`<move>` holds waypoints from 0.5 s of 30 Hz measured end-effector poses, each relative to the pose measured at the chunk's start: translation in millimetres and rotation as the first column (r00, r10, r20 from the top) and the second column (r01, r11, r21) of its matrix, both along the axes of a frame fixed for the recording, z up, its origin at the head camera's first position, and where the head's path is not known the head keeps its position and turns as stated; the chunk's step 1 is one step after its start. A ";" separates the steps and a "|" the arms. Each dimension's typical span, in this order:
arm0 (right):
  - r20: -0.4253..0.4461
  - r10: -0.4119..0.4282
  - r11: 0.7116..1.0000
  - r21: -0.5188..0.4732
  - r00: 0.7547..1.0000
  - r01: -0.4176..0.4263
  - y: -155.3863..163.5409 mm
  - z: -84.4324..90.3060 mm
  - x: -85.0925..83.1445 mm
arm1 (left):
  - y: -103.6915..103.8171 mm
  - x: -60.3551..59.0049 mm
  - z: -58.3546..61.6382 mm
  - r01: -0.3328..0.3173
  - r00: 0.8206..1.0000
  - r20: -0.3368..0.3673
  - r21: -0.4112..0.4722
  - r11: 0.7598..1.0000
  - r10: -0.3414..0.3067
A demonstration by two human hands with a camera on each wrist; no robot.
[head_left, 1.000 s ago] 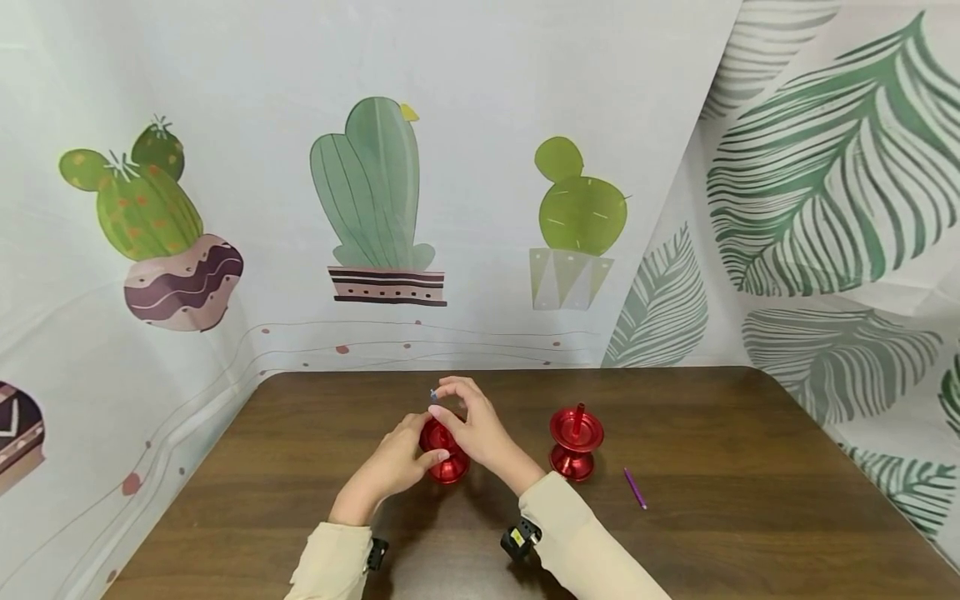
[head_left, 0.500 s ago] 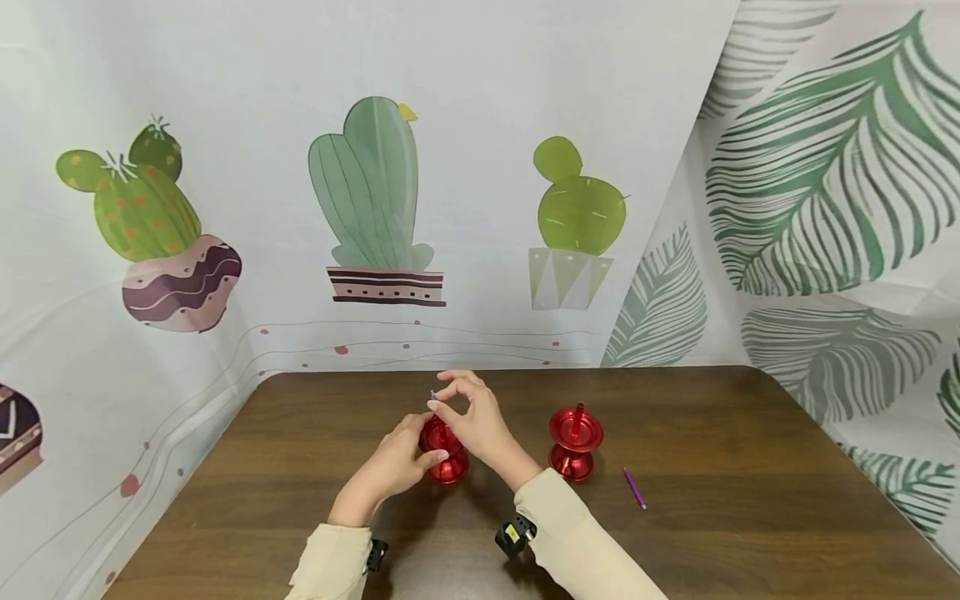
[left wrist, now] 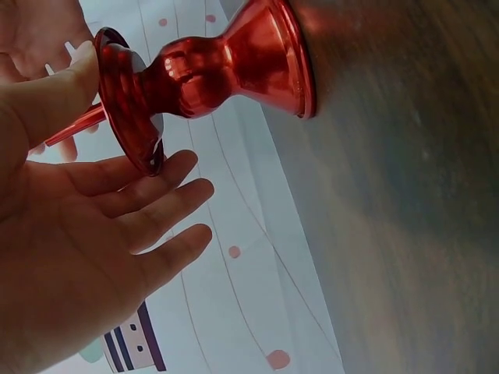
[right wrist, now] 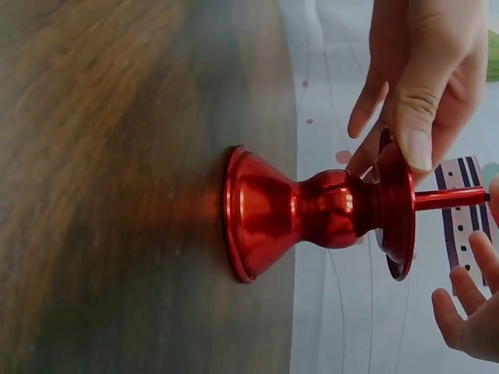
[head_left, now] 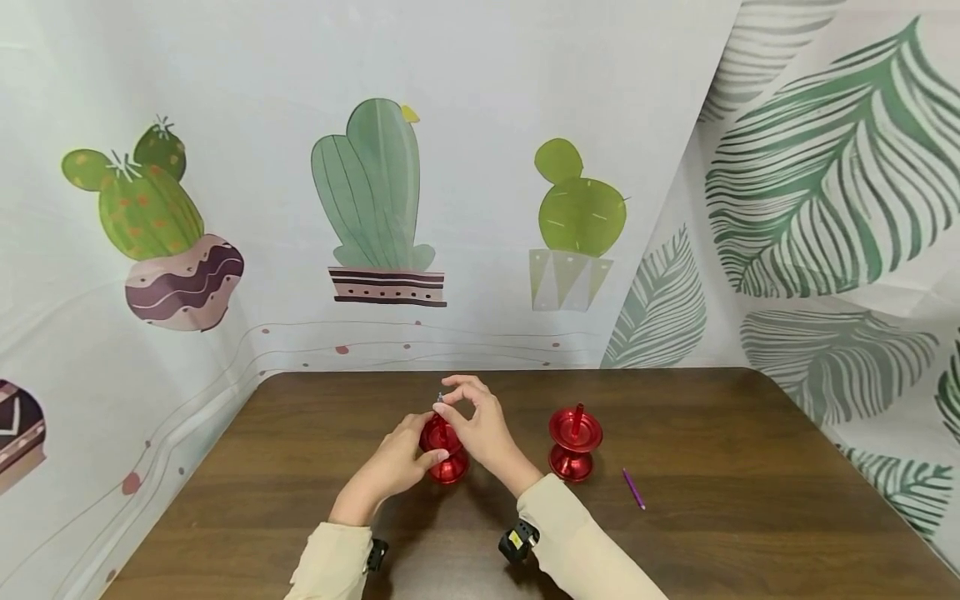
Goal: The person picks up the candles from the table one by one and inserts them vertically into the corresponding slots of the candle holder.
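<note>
A shiny red metal candle holder [head_left: 449, 469] stands upright on the table, with a round dish and a thin tube rising from its middle. My left hand [head_left: 392, 460] grips the dish's rim, its thumb [right wrist: 419, 146] on the near side. In the left wrist view the other left fingers reach out straight past the dish [left wrist: 129, 117]. Over the tube [right wrist: 452, 198], my right hand [head_left: 480, 429] pinches a thin blue candle [head_left: 440, 397] between thumb and forefinger; only its top shows above the fingertips. The candle's lower part is hidden by the fingers.
To the right stands a second red candle holder [head_left: 575, 442] with a bare tube. Beside it a thin purple candle [head_left: 634, 489] lies on the brown wooden table [head_left: 735, 500]. A white cloth backdrop [head_left: 480, 208] printed with cacti hangs behind the table's far edge.
My right hand has shifted slightly right and down with the blue candle, bringing it over the tube. My left hand and the candle holder have stayed in place.
</note>
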State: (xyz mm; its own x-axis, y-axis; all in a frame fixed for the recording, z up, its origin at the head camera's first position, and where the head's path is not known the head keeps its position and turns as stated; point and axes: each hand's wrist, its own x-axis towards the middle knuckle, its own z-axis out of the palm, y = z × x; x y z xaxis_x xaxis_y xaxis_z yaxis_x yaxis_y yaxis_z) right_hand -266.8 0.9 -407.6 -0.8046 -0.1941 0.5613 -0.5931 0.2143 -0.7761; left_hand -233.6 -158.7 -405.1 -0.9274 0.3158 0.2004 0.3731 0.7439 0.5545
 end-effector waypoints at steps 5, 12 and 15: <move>-0.015 -0.027 0.995 0.094 1.000 0.028 0.2 -2.7 3.5 | -0.5 2.5 0.7 0.012 1.000 0.000 -0.006 1.000 -0.012; -0.003 0.032 0.967 0.253 0.999 -0.030 12.7 -4.3 12.9 | -4.4 5.4 -0.1 0.004 1.000 0.007 -0.024 1.000 -0.004; 0.012 0.041 0.945 0.324 0.999 -0.042 19.3 -2.1 17.6 | -4.8 7.4 4.1 -0.027 0.998 -0.060 -0.048 0.999 0.024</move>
